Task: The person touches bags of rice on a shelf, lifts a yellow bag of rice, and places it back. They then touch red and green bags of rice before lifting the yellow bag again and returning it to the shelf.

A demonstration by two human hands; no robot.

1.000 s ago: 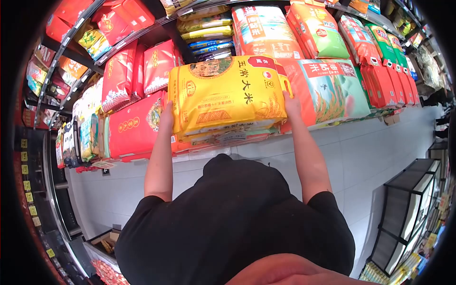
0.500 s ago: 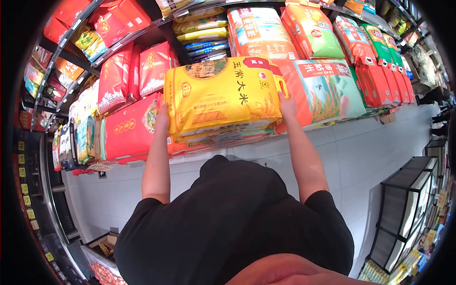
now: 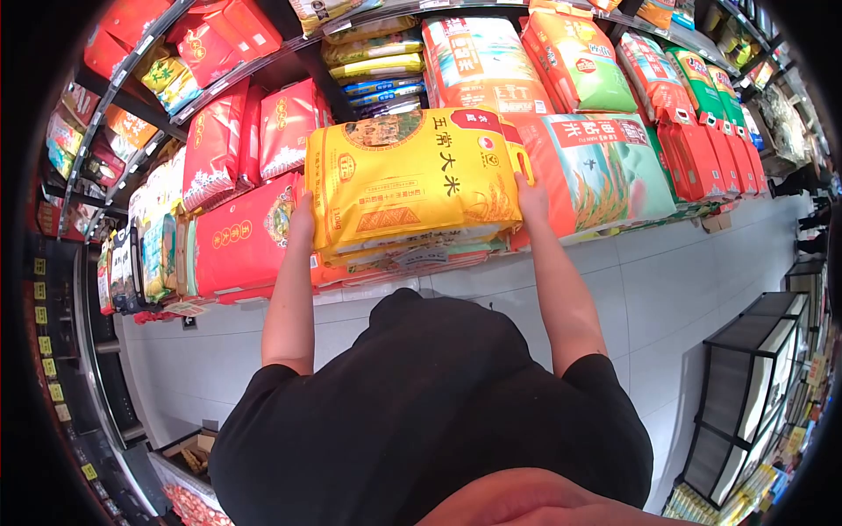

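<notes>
A large yellow bag of rice point(image 3: 412, 175) lies flat on a stack of other bags, its dark lettering facing up. My left hand point(image 3: 303, 221) grips its left edge, with the fingertips hidden by the bag. At the right end, my right hand point(image 3: 532, 200) holds the side just below the cut-out handle point(image 3: 525, 164). Against the bag's left side is a big red rice package point(image 3: 241, 241). To its right lies an orange and green rice bag point(image 3: 605, 167).
Behind stand upright rice bags, one white and orange point(image 3: 482, 66), one orange and green point(image 3: 583, 66). Red packages point(image 3: 215, 145) lean at the left. Grey floor point(image 3: 649, 298) surrounds me, with a black-framed rack point(image 3: 745, 377) at right and an open carton point(image 3: 195, 451) at lower left.
The yellow rice bag and both hands look nearly the same. The whole view has shifted only a few pixels, and both hands keep their hold.
</notes>
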